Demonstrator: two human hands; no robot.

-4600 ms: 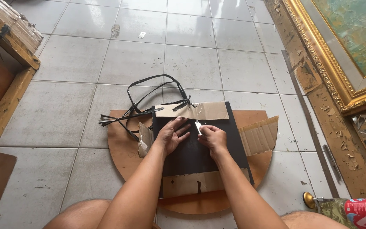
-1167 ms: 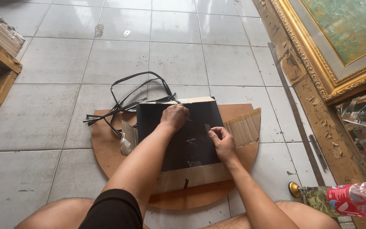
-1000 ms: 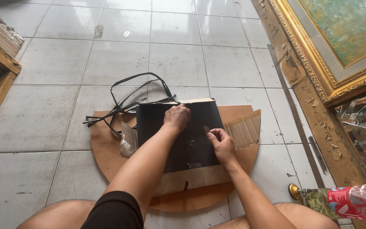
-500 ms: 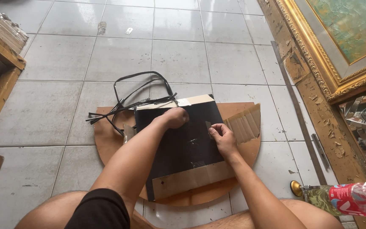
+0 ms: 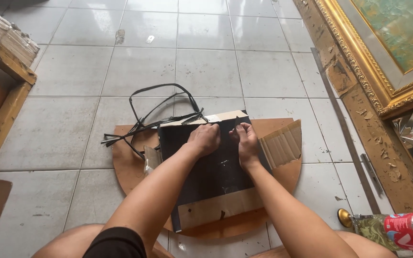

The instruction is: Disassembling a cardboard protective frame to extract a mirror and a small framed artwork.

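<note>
From my remote seat I looked down on a grey tiled floor (image 5: 68, 134). At the far left stood a wooden frame (image 5: 1, 110) with a wrapped bundle (image 5: 5, 33) on top of it. Further in, a tangle of black strips (image 5: 154, 112) lay partly on the tiles and partly on a round brown board (image 5: 130, 157) that rested flat on the floor. On that board lay the black-covered cardboard panel (image 5: 211, 172), a pale bare band showing along its near edge and another along its far edge. My left hand (image 5: 204, 139) lay curled, knuckles up, on the far part of the panel, pressing on the black covering; I could not tell whether the fingers pinched anything. Just beside it, almost touching, my right hand (image 5: 245, 139) sat near the panel's far edge with its fingers drawn together around something small and dark that I could not make out. To the right of the hands a piece of corrugated cardboard (image 5: 280, 145) lay on the board against the panel's side. Beyond it, a long metal ruler (image 5: 345, 129) stretched along the tiles beside a gilded picture frame (image 5: 359, 57) holding a greenish painting. At the lower right corner lay a plastic bottle (image 5: 397, 231) with a red label.
</note>
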